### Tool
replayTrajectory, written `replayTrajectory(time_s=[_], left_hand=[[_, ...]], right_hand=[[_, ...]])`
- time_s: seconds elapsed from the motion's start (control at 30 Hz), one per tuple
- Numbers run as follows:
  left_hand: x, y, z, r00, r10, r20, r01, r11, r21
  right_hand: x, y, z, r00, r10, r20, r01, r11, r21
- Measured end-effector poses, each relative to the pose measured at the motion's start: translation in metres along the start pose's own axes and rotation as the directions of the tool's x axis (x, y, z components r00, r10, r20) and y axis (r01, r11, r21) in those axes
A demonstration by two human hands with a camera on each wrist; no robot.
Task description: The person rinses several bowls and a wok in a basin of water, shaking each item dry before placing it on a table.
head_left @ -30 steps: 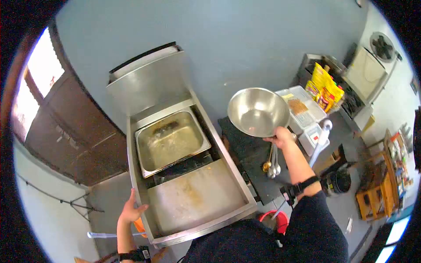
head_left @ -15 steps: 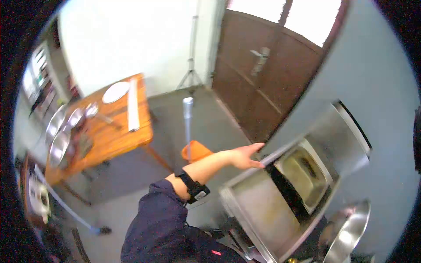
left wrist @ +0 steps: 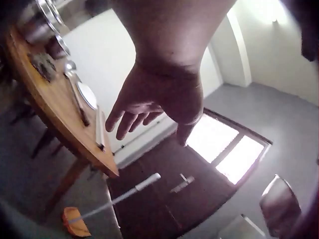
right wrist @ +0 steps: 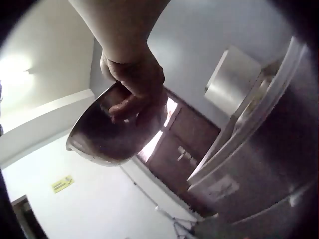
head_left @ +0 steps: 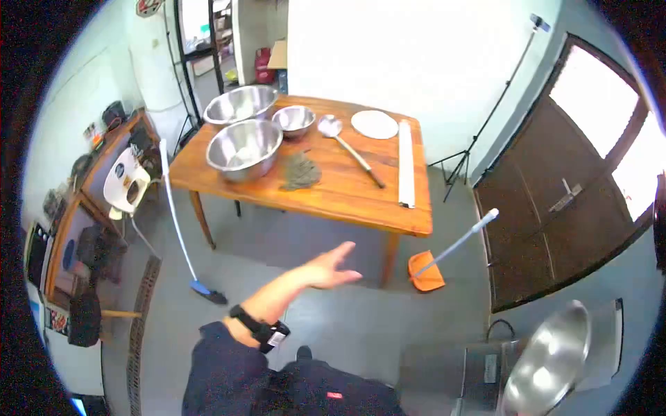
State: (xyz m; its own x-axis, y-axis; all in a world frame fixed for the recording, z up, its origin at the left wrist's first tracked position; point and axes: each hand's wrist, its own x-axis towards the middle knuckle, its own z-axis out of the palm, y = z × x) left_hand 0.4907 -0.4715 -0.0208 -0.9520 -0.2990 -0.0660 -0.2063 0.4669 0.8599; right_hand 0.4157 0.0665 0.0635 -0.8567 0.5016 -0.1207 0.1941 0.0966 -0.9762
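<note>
A large steel bowl (head_left: 548, 360) is tilted at the lower right of the head view. In the right wrist view my right hand (right wrist: 134, 82) grips that bowl (right wrist: 114, 134) by its rim, fingers curled against the metal; the head view does not show this hand. My left hand (head_left: 326, 269) is held out in the air with fingers spread, touching nothing, and the left wrist view shows the same hand (left wrist: 159, 97) empty. Beyond it stands a wooden table (head_left: 347, 187) with steel bowls (head_left: 244, 149), a long-handled ladle (head_left: 354, 152), a white plate (head_left: 374, 125) and a grey-green cloth (head_left: 302, 172).
An orange dustpan (head_left: 425, 272) with an upright handle stands right of the table. A broom (head_left: 182, 229) and white chair (head_left: 125, 184) are at the left. The steel fryer unit (head_left: 485, 374) is at the lower right, below the brown door (head_left: 555, 201).
The view has swung left from the fryer to the wooden table. My left hand has left the fryer's edge and is in the air. The bowl has moved along, now tilted.
</note>
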Motion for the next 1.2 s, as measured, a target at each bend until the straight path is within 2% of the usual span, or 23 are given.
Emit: replayTrajectory(time_s=[0.03,0.07,0.1,0.17,0.23,0.37,0.47,0.57,0.6,0.63,0.7,0.73,0.77,0.83,0.93,0.97,1.03,1.13,1.2], left_hand=[[-0.032,-0.021,-0.025,0.991,-0.095,-0.093,0.086,0.992,-0.097],[-0.057,-0.032,-0.044,0.972,-0.185,-0.145,0.173,0.981,-0.091],[-0.078,-0.044,-0.063,0.943,-0.267,-0.200,0.256,0.963,-0.084],[-0.112,-0.094,-0.091,0.917,-0.315,-0.243,0.268,0.941,-0.208],[-0.138,-0.102,-0.118,0.884,-0.373,-0.281,0.297,0.914,-0.277],[-0.164,-0.133,-0.132,0.794,-0.476,-0.378,0.293,0.845,-0.448],[-0.173,-0.155,-0.132,0.776,-0.519,-0.360,0.344,0.825,-0.448],[-0.168,-0.166,-0.139,0.722,-0.597,-0.349,0.360,0.755,-0.548],[-0.162,-0.173,-0.146,0.728,-0.595,-0.341,0.356,0.753,-0.553],[-0.155,-0.180,-0.152,0.733,-0.594,-0.331,0.353,0.748,-0.562],[-0.125,-0.189,-0.166,0.720,-0.624,-0.304,0.376,0.719,-0.585],[-0.103,-0.190,-0.173,0.702,-0.651,-0.289,0.401,0.696,-0.595],[-0.084,-0.190,-0.177,0.680,-0.683,-0.267,0.430,0.667,-0.608],[-0.042,-0.187,-0.186,0.673,-0.697,-0.246,0.489,0.669,-0.559],[0.008,-0.190,-0.209,0.700,-0.659,-0.276,0.479,0.720,-0.502],[0.019,-0.192,-0.216,0.715,-0.637,-0.288,0.462,0.740,-0.488],[0.036,-0.193,-0.231,0.672,-0.648,-0.358,0.463,0.745,-0.480],[0.046,-0.192,-0.235,0.625,-0.686,-0.372,0.452,0.707,-0.544],[0.050,-0.193,-0.233,0.609,-0.704,-0.365,0.448,0.686,-0.573]], right_hand=[[0.022,0.027,0.010,0.945,-0.099,0.312,0.099,0.995,0.016],[0.075,0.065,0.020,0.830,0.050,0.556,-0.114,0.990,0.082],[0.017,0.025,0.078,0.809,0.231,0.540,-0.300,0.953,0.041],[-0.031,0.033,0.159,0.734,0.051,0.677,-0.274,0.935,0.226],[-0.048,0.046,0.209,0.634,0.133,0.762,-0.358,0.923,0.137],[-0.112,0.040,0.314,0.475,0.210,0.854,-0.431,0.902,0.018],[-0.132,0.045,0.396,0.431,0.261,0.864,-0.411,0.909,-0.070],[-0.141,0.051,0.483,0.398,0.306,0.865,-0.358,0.920,-0.160],[-0.137,0.069,0.517,0.373,0.241,0.896,-0.328,0.937,-0.116],[-0.150,0.055,0.542,0.334,0.279,0.901,-0.284,0.941,-0.186],[-0.146,0.079,0.603,0.323,0.282,0.903,-0.239,0.948,-0.211],[-0.153,0.068,0.623,0.308,0.295,0.905,-0.238,0.944,-0.227],[-0.155,0.061,0.642,0.292,0.303,0.907,-0.225,0.944,-0.243],[-0.152,0.061,0.680,0.320,0.326,0.890,-0.257,0.934,-0.249],[-0.135,0.067,0.725,0.190,0.396,0.898,-0.259,0.903,-0.343],[-0.132,0.069,0.739,0.180,0.395,0.901,-0.244,0.905,-0.348],[-0.124,0.076,0.757,0.164,0.400,0.902,-0.205,0.908,-0.366],[-0.108,0.097,0.780,0.172,0.352,0.920,0.001,0.934,-0.358],[-0.110,0.099,0.790,0.209,0.366,0.907,-0.081,0.931,-0.357]])
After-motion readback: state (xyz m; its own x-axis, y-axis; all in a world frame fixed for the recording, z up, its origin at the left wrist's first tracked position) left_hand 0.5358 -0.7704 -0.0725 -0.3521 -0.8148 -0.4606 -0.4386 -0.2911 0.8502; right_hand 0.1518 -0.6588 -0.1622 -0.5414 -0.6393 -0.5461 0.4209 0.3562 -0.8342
